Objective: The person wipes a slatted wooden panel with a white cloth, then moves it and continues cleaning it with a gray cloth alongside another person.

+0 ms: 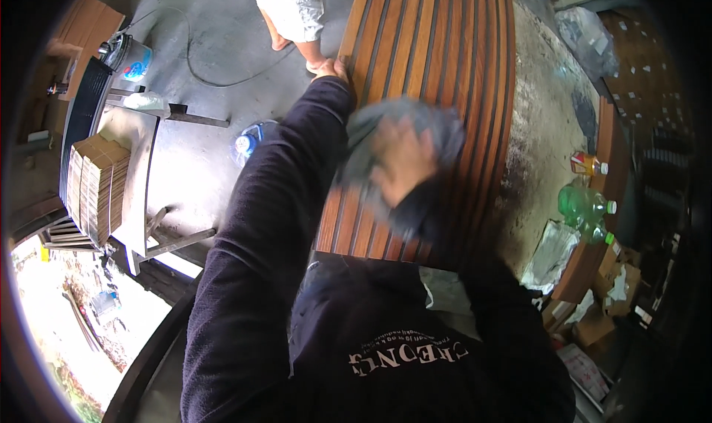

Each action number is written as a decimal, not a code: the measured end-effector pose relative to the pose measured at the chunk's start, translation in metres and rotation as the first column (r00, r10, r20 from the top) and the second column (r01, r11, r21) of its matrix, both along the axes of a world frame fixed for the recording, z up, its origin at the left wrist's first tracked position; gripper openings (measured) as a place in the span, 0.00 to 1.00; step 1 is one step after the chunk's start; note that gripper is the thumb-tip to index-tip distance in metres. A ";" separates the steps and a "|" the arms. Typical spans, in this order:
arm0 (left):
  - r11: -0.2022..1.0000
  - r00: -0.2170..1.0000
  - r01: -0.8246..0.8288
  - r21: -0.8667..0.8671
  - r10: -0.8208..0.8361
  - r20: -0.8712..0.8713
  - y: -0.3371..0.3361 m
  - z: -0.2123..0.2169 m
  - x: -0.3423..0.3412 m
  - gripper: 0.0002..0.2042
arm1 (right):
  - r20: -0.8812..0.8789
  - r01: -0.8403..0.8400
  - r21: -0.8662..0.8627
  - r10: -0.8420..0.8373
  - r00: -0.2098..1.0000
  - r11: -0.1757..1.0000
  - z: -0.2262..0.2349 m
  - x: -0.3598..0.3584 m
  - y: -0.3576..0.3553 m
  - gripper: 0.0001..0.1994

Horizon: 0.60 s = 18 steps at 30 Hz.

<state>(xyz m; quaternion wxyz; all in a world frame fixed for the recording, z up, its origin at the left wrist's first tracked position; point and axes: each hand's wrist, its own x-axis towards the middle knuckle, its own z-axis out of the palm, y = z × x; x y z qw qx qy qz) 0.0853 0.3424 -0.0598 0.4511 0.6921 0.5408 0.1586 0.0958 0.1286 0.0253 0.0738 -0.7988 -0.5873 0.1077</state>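
A brown slatted wood panel (415, 41) with dark grooves stretches away in front of me. My left hand (331, 68) is closed on its left edge, with the arm reaching far forward. Partway along the slats lies a crumpled grey cloth (437, 123), smeared by motion. My right hand (404, 156) presses on top of this cloth and holds it against the panel. Its fingers are blurred, and the palm side is hidden.
Another person's bare leg (311, 51) stands by the panel's far left. At left, a cardboard bundle (96, 186) rests on a table (141, 186). A water bottle (245, 145) is on the floor. Green bottles (582, 200) stand at right.
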 end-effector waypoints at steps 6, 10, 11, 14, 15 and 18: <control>0.992 0.993 0.114 -0.047 -0.116 -0.023 0.002 0.002 0.008 0.25 | 0.143 0.307 -0.091 -0.293 0.945 0.947 -0.006 0.045 0.029 0.22; 0.991 0.992 0.125 -0.050 -0.126 -0.023 0.001 0.003 0.004 0.27 | -0.130 -0.155 -0.143 0.137 0.982 0.977 -0.009 -0.081 -0.037 0.18; 0.992 0.993 0.113 -0.055 -0.115 -0.038 0.002 -0.005 0.004 0.28 | -0.242 -0.337 0.039 0.336 0.910 0.941 -0.014 -0.092 -0.063 0.21; 0.998 0.995 0.061 0.034 -0.058 -0.078 0.044 -0.066 -0.011 0.29 | -0.286 -0.333 -0.020 0.314 0.905 0.943 -0.007 -0.058 -0.076 0.30; 0.987 0.993 0.113 -0.114 -0.114 -0.001 -0.006 -0.010 0.022 0.30 | -0.276 -0.249 -0.078 0.220 0.936 0.965 -0.012 -0.035 -0.093 0.30; 0.997 0.998 -0.062 -0.051 0.061 -0.008 0.020 -0.041 0.015 0.30 | -0.151 -0.021 -0.007 0.019 0.988 1.000 -0.009 -0.002 -0.083 0.33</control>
